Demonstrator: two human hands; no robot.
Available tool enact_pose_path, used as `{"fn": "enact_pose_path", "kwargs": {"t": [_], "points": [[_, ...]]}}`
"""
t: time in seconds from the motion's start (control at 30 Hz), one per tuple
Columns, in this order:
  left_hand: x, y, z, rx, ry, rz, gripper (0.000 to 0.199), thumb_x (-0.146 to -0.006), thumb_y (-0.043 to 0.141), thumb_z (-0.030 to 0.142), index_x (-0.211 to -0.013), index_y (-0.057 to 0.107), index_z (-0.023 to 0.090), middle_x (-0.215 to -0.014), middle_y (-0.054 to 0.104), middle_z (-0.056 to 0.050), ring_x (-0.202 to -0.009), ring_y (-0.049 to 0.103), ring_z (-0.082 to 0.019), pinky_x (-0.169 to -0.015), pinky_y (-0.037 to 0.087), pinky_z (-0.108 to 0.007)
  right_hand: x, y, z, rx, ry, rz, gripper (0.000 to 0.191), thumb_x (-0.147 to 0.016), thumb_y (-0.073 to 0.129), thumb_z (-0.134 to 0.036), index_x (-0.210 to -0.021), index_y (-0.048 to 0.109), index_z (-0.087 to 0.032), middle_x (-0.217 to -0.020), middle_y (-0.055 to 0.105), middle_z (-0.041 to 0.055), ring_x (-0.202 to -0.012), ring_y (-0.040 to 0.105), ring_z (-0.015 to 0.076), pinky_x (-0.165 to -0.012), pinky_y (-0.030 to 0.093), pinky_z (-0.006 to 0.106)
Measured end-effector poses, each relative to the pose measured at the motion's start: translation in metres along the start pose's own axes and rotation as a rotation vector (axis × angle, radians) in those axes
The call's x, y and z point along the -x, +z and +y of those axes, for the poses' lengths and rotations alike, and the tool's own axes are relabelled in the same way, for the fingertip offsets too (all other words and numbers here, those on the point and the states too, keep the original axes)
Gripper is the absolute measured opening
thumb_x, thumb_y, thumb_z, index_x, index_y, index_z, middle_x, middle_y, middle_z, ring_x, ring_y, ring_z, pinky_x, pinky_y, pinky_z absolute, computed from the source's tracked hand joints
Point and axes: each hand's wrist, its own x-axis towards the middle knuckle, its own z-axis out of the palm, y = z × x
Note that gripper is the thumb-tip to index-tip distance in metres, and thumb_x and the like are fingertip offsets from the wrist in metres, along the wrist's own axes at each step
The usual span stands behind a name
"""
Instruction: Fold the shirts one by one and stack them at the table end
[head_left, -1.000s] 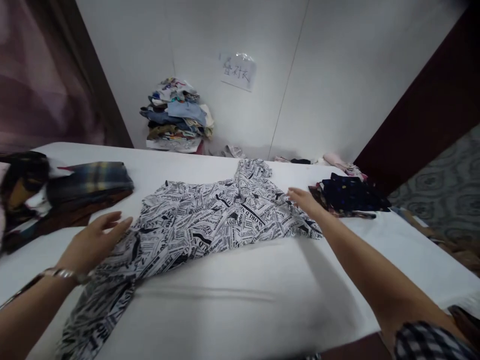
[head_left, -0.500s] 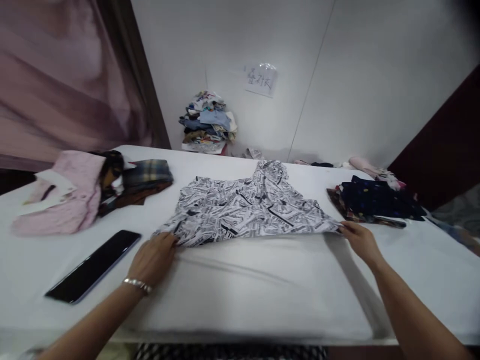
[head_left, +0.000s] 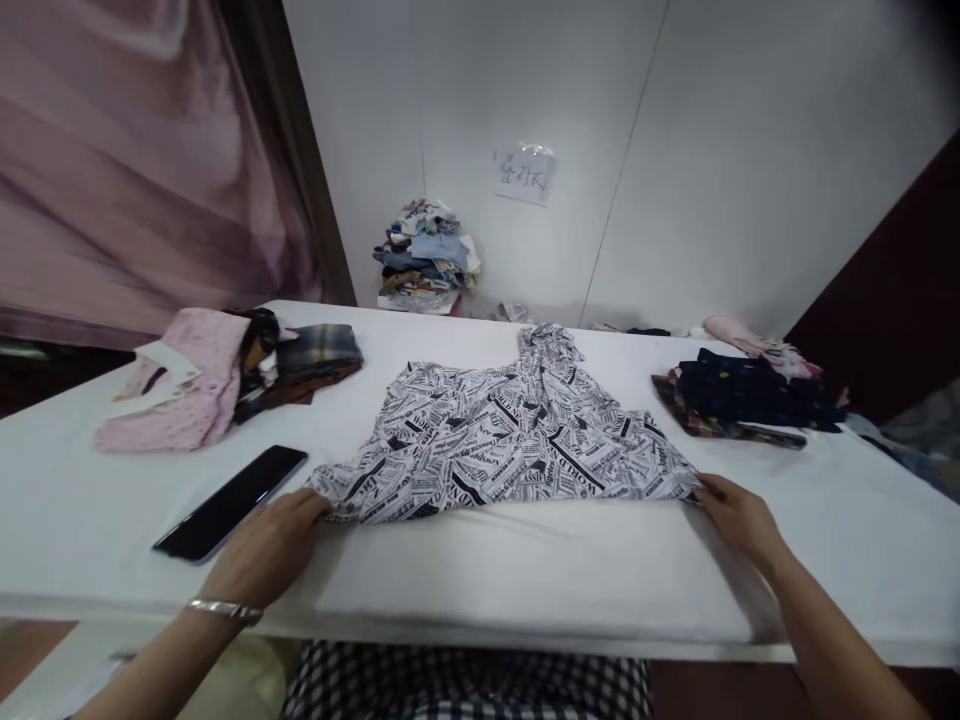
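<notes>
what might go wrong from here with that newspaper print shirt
The newspaper print shirt is held only at its near corners by the left hand and right hand, so its bunched far part may crease. The left forearm might also nudge the phone, which lies close beside that hand.

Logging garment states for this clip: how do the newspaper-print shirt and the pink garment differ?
The newspaper-print shirt is black and white; the pink garment is pink with a white collar. The shirt is spread wide, its near edge gripped by the left hand and right hand; the pink garment lies untouched, more compact. Both rest on the white table.
</notes>
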Motion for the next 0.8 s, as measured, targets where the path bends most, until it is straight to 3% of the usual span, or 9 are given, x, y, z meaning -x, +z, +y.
{"fn": "enact_pose_path", "kwargs": {"t": [0.07, 0.17, 0.3, 0.37, 0.47, 0.53, 0.6, 0.7, 0.8], "points": [[-0.004, 0.000, 0.005, 0.058, 0.016, 0.118, 0.036, -0.076, 0.040, 0.021, -0.102, 0.065, 0.020, -0.113, 0.066, -0.011, -0.101, 0.063, -0.027, -0.089, 0.048, -0.043, 0.004, -0.003, -0.017, 0.055, -0.103, 0.105, 0.041, -0.077, 0.046, -0.042, -0.103, 0.068, -0.019, -0.107, 0.069, 0.0111, -0.098, 0.064, 0.0291, -0.087, 0.050, 0.042], [-0.020, 0.000, 0.033, 0.182, 0.110, 0.219, 0.039, -0.084, 0.041, 0.033, -0.114, 0.062, 0.021, -0.125, 0.062, -0.009, -0.115, 0.057, -0.025, -0.100, 0.044, -0.040, 0.010, -0.002, -0.062, -0.017, -0.305, 0.180, 0.041, -0.084, 0.043, -0.040, -0.110, 0.066, -0.019, -0.117, 0.064, 0.0109, -0.110, 0.058, 0.0265, -0.097, 0.045, 0.043], [-0.054, 0.023, 0.067, 0.136, 0.294, 0.052, 0.048, -0.088, 0.042, 0.044, -0.129, 0.055, 0.024, -0.143, 0.048, -0.009, -0.133, 0.042, -0.025, -0.111, 0.031, -0.046, 0.007, 0.020, -0.115, -0.132, -0.443, -0.038, 0.042, -0.090, 0.041, -0.044, -0.121, 0.062, -0.025, -0.134, 0.056, 0.0077, -0.126, 0.048, 0.0242, -0.106, 0.038, 0.043], [-0.070, 0.040, 0.065, 0.068, 0.259, -0.060, 0.053, -0.087, 0.044, 0.046, -0.135, 0.050, 0.024, -0.147, 0.042, -0.010, -0.137, 0.036, -0.027, -0.112, 0.026, -0.051, 0.002, 0.034, -0.119, -0.065, -0.453, -0.199, 0.048, -0.091, 0.041, -0.048, -0.130, 0.056, -0.024, -0.144, 0.045, 0.0079, -0.134, 0.038, 0.0252, -0.110, 0.031, 0.046], [-0.087, 0.055, 0.044, 0.047, 0.182, -0.146, 0.057, -0.088, 0.040, 0.046, -0.139, 0.045, 0.022, -0.148, 0.038, -0.011, -0.138, 0.032, -0.028, -0.111, 0.026, -0.052, -0.003, 0.051, -0.100, 0.096, -0.406, -0.334, 0.055, -0.091, 0.040, -0.051, -0.138, 0.048, -0.022, -0.151, 0.034, 0.0094, -0.141, 0.027, 0.0265, -0.113, 0.020, 0.053], [-0.095, 0.052, 0.034, 0.067, 0.171, -0.173, 0.057, -0.089, 0.036, 0.048, -0.137, 0.048, 0.020, -0.147, 0.040, -0.011, -0.137, 0.035, -0.028, -0.110, 0.030, -0.050, -0.004, 0.055, -0.087, 0.139, -0.366, -0.357, 0.056, -0.092, 0.037, -0.051, -0.139, 0.045, -0.023, -0.152, 0.030, 0.0089, -0.142, 0.022, 0.0264, -0.114, 0.015, 0.055], [-0.108, 0.038, 0.036, 0.076, 0.151, -0.150, 0.058, -0.089, 0.035, 0.051, -0.133, 0.053, 0.019, -0.144, 0.045, -0.012, -0.133, 0.041, -0.028, -0.108, 0.035, -0.046, -0.005, 0.054, -0.086, 0.121, -0.347, -0.366, 0.057, -0.092, 0.037, -0.053, -0.141, 0.044, -0.023, -0.153, 0.028, 0.0088, -0.143, 0.019, 0.0267, -0.114, 0.013, 0.055], [-0.145, 0.011, 0.071, 0.071, 0.212, -0.059, 0.057, -0.087, 0.040, 0.052, -0.130, 0.056, 0.018, -0.141, 0.049, -0.013, -0.130, 0.046, -0.027, -0.108, 0.037, -0.045, -0.012, 0.049, -0.103, 0.050, -0.394, -0.341, 0.059, -0.092, 0.036, -0.056, -0.143, 0.039, -0.025, -0.154, 0.025, 0.0079, -0.144, 0.015, 0.0267, -0.115, 0.011, 0.054], [-0.201, 0.000, 0.135, 0.063, 0.379, 0.007, 0.048, -0.086, 0.047, 0.041, -0.128, 0.056, 0.019, -0.139, 0.052, -0.011, -0.128, 0.048, -0.026, -0.108, 0.037, -0.045, -0.024, 0.053, -0.121, 0.030, -0.464, -0.371, 0.060, -0.093, 0.035, -0.056, -0.145, 0.036, -0.026, -0.155, 0.023, 0.0070, -0.144, 0.014, 0.0261, -0.115, 0.011, 0.052]]}}
